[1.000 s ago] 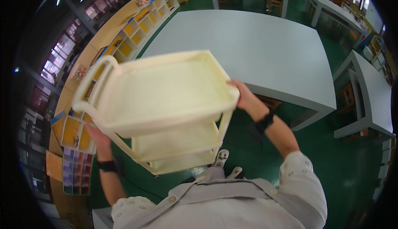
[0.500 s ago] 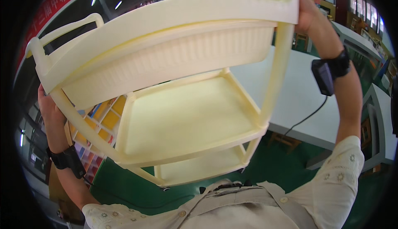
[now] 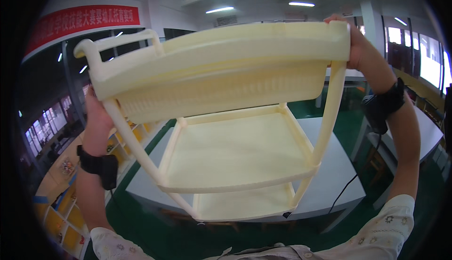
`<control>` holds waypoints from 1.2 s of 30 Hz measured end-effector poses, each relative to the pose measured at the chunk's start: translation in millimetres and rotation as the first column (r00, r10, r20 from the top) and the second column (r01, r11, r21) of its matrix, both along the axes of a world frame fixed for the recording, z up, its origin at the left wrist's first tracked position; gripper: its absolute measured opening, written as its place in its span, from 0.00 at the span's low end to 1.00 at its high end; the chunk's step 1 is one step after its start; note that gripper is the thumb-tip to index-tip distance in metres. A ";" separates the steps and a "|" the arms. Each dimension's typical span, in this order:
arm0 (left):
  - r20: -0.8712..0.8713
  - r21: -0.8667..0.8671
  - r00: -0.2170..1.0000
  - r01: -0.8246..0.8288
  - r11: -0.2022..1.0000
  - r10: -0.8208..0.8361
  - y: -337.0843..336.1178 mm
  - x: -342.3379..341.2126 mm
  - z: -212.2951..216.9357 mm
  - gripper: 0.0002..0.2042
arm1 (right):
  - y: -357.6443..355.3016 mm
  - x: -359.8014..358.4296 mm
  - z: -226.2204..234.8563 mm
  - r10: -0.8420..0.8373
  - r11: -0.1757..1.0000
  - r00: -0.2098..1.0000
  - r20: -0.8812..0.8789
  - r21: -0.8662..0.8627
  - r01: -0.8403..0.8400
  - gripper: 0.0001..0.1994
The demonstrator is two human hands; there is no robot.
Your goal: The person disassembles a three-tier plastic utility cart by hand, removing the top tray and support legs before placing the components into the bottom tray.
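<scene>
A cream plastic trolley cart (image 3: 221, 85) with three tiers fills the middle of the view, raised in front of me. Its ribbed top tub is nearest, with a flat middle shelf (image 3: 240, 147) and a bottom shelf (image 3: 245, 203) beyond. My left hand (image 3: 97, 111) holds the top tier's left corner, just under the loop handle (image 3: 125, 41); its fingers are partly hidden. At the opposite corner, my right hand (image 3: 359, 50) wraps round the tub's rim beside the post. Small dark casters (image 3: 287, 215) show at the bottom.
A white table (image 3: 336, 184) stands behind and below the cart, over a green floor. To the left are low shelves (image 3: 75, 217) with yellow compartments. Another table (image 3: 423, 137) stands at the right. A cable (image 3: 346, 184) hangs from my right wrist's black device.
The view has tipped up, bringing the ceiling lights and more of the room into sight. The cart sits lower and farther right in the picture, still in both hands.
</scene>
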State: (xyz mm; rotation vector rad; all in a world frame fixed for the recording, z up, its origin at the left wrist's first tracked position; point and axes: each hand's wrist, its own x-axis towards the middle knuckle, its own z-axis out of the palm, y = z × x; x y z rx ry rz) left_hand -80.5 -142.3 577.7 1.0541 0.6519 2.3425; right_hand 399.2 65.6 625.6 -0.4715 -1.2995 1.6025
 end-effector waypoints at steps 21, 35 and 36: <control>-0.220 0.053 0.815 -0.538 0.841 0.535 253.6 28.6 -114.6 0.07 | 151.0 28.4 -77.0 -0.716 0.248 0.696 -0.056 0.911 0.329 0.26; -0.062 -0.341 0.954 0.256 0.905 -0.293 317.7 173.8 -89.0 0.16 | 123.0 -43.8 -62.0 -0.958 0.101 0.286 0.032 0.968 0.231 0.14; -0.056 -0.355 0.963 0.229 0.907 -0.265 321.2 169.7 -88.9 0.14 | 122.0 -38.1 -62.1 -0.951 0.039 0.306 -0.034 0.972 0.232 0.15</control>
